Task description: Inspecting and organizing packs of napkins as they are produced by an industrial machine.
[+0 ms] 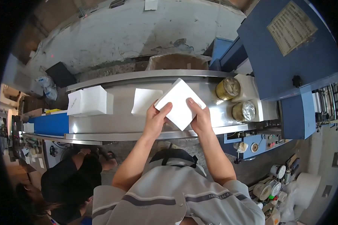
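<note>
Bench (118, 123): bare metal, smooth, glossy, bright glare near its right end. Held stack (181, 107) above bench: white paper, smooth, matt. White blocks (94, 100) on bench's left part: matt paper too. Round containers (244, 111) at bench's right end: shiny, crinkly film on top. Machine cover (264, 75) right of bench: smooth, painted-metal look. Wall (120, 41) beyond bench: rough, flaking.

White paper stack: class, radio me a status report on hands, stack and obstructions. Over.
Left hand, right hand gripping, thumbs on top. White paper stack held cornerwise over metal table. White sheet lies left of it; nothing visibly blocking.
</note>
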{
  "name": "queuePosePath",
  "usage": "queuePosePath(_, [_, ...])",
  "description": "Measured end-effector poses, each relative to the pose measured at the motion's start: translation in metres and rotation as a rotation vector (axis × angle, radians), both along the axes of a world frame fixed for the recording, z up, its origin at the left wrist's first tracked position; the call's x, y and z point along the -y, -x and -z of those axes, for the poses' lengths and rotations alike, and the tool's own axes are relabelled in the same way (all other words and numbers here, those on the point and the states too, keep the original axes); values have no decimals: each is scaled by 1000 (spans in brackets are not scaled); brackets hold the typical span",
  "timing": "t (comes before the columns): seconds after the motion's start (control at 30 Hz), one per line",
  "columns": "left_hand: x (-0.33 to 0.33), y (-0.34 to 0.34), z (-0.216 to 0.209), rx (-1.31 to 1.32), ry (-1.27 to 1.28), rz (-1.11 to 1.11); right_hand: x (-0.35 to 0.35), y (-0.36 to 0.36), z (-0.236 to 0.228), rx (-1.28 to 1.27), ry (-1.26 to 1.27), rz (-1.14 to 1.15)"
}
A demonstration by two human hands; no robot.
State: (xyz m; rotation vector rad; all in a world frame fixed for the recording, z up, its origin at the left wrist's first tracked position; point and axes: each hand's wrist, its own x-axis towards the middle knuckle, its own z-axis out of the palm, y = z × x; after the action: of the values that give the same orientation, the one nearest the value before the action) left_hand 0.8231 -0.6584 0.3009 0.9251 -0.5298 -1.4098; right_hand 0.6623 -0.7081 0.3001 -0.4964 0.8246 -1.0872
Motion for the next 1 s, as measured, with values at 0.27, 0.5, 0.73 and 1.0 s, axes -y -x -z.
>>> queuePosePath(0.27, [10,-2,-5,293,-20,275,13,26,-5,-227,119,-93])
queuePosePath(0.5, [0,4,-5,296,-103,217,14,21,9,-297,193,-143])
queuePosePath(0.73, [-8,-25,-16,-1,-167,98,-1,6,-2,-353,286,-372])
queuePosePath(1.0, [-31,-66,-24,859,77,-302,-10,-56,-31,-933,580,-157])
